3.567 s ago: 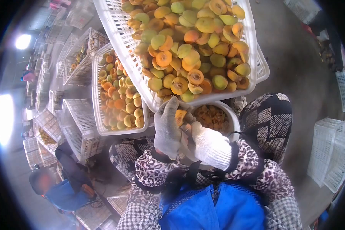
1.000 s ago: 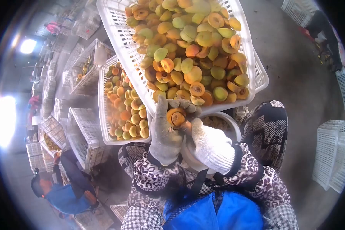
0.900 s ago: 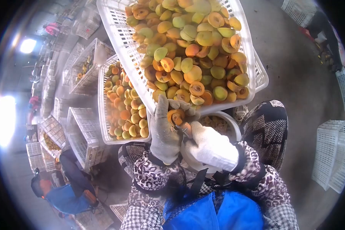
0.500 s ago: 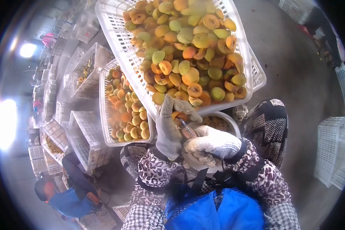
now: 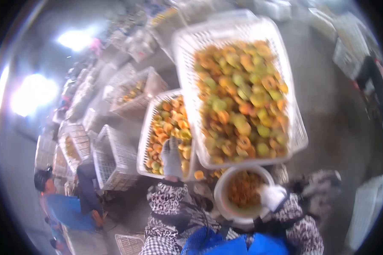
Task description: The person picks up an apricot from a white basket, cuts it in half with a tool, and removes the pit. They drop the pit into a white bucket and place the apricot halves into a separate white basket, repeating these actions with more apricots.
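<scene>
My left hand (image 5: 171, 159), in a pale work glove, reaches over the smaller white crate (image 5: 143, 148) of apricots (image 5: 162, 127). Its fingers are stretched out and touch or hover just above the fruit; I see nothing held in them. At the right rim of a white bucket (image 5: 219, 191), my gloved right hand (image 5: 273, 197) looks curled closed but is blurred, and what it holds is hidden. Orange-brown pieces (image 5: 244, 189) lie in the bucket. Above it stands a large white crate (image 5: 185, 80) heaped with halved apricots (image 5: 242, 93).
The large crate rests on another crate (image 5: 301, 127). More white crates stand at left (image 5: 117, 159) and at right (image 5: 368, 208). A person in blue (image 5: 68, 210) sits at lower left. A loose apricot (image 5: 198, 174) lies between the smaller crate and the bucket.
My hands were together on an apricot with a metal-tipped tool. The left has since moved left to the smaller crate, the right down to the bucket. The view has shifted.
</scene>
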A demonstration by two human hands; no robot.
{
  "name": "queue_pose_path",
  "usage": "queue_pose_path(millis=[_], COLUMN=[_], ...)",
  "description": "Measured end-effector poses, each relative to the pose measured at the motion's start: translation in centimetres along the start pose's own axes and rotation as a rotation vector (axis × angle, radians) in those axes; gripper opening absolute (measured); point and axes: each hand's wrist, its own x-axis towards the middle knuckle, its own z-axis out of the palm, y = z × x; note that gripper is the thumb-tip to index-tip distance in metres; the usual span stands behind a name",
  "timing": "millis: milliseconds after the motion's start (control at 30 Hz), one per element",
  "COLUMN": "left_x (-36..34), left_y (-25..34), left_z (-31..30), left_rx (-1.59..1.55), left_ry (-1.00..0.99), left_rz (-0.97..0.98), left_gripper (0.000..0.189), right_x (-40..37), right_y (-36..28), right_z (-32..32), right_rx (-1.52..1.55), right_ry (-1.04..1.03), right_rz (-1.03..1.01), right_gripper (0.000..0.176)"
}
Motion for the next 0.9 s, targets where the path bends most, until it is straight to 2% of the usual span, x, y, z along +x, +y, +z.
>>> queue_pose_path(millis=[33, 67, 100, 133, 167, 200, 233, 267, 333, 367, 400, 467, 500, 533, 567, 600, 633, 667, 700, 733, 800, 833, 867, 900], left_x=[3.0, 4.8, 5.1, 5.2, 5.0, 4.9, 7.0, 6.5, 8.1, 9.1, 10.1, 9.5, 7.3, 5.7, 4.8, 3.6, 1.1, -1.3, -2.4, -2.9, -3.2, -4.6, -5.4, -5.5], left_y=[-0.8, -0.1, 1.4, 2.7, 4.1, 4.7, 3.0, 4.2, 0.6, -1.3, -3.1, -2.5, 0.4, 2.4, 2.7, 2.3, 2.9, 4.2, 5.3, 5.6, 3.7, 3.9, 3.8, 2.9], left_z=[-1.7, -2.5, -1.7, 0.1, 2.9, 5.7, 7.0, 9.9, 12.5, 13.3, 13.7, 14.5, 15.1, 15.2, 14.2, 12.9, 12.9, 13.3, 13.0, 12.4, 11.2, 11.3, 11.7, 11.5], left_rx=[0.765, 1.538, 1.457, 1.376, 1.19, 1.004, 1.146, 1.256, 1.388, 1.428, 1.533, 1.628, 1.811, 1.96, 1.691, 1.418, 0.71, 0.037, -0.128, -0.294, -0.586, -0.647, -0.61, -0.57], left_ry=[0.293, 0.644, 0.643, 0.622, 0.416, 0.203, -0.048, -0.302, -0.346, -0.355, -0.434, -0.511, -0.6, -0.695, -0.475, -0.291, -0.281, -0.203, -0.248, -0.274, -0.359, -0.414, -0.351, -0.316], left_rz=[0.467, 0.877, 0.94, 1.004, 1.021, 1.02, 1.132, 1.375, 1.609, 1.69, 1.607, 1.516, 1.228, 0.916, 0.996, 1.027, 0.545, 0.027, -0.143, -0.311, -0.431, -0.451, -0.452, -0.429], left_gripper=[0.025, 0.023, 0.02, 0.018, 0.02, 0.025, 0.033, 0.033, 0.023, 0.02, 0.017, 0.014, 0.015, 0.017, 0.017, 0.018, 0.022, 0.026, 0.031, 0.038, 0.045, 0.051, 0.051, 0.05], right_x=[-1.2, -0.3, 0.5, 1.0, 0.5, 0.8, 1.0, 1.3, 2.2, 2.0, 2.4, 1.9, 2.1, 2.4, 1.5, 1.5, 1.3, 1.6, 1.8, 2.0, 2.6, 2.8, 3.4, 3.8], right_y=[1.4, 4.4, 7.4, 6.2, 4.3, 3.4, 2.6, 1.8, -0.6, -1.2, -1.9, -2.6, -2.3, -1.9, -1.9, -2.4, -2.7, -2.6, -2.4, -4.7, -3.5, -3.9, -4.8, -5.4], right_z=[1.8, 6.2, 10.6, 8.5, 6.1, 4.6, 3.1, 1.6, 0.1, -0.8, -1.6, -3.1, -2.6, -1.5, -0.5, -2.6, -3.7, -3.6, -4.8, -10.9, -7.1, -7.6, -8.6, -9.1], right_rx=[-0.198, -0.209, -0.222, -0.201, -0.163, -0.166, -0.169, -0.173, 0.095, 0.198, 0.092, 0.168, 0.167, 0.14, 0.123, 0.293, 0.369, 0.591, 0.785, 1.09, 0.967, 0.963, 0.955, 0.873], right_ry=[-0.037, -0.038, -0.036, 0.008, 0.043, 0.038, 0.032, 0.027, -0.096, -0.024, -0.153, -0.078, -0.084, 0.067, 0.207, 0.309, 0.432, 0.465, 0.414, 0.034, 0.18, 0.174, 0.166, 0.277], right_rz=[-0.088, -0.229, -0.37, -0.212, -0.046, -0.028, -0.01, 0.008, 0.29, 0.248, 0.309, 0.268, 0.274, 0.248, 0.237, 0.189, 0.071, 0.039, -0.032, 0.342, 0.17, 0.24, 0.303, 0.274], right_gripper=[0.016, 0.017, 0.017, 0.019, 0.02, 0.021, 0.023, 0.024, 0.028, 0.033, 0.036, 0.033, 0.033, 0.031, 0.028, 0.021, 0.024, 0.032, 0.038, 0.035, 0.034, 0.036, 0.038, 0.035])
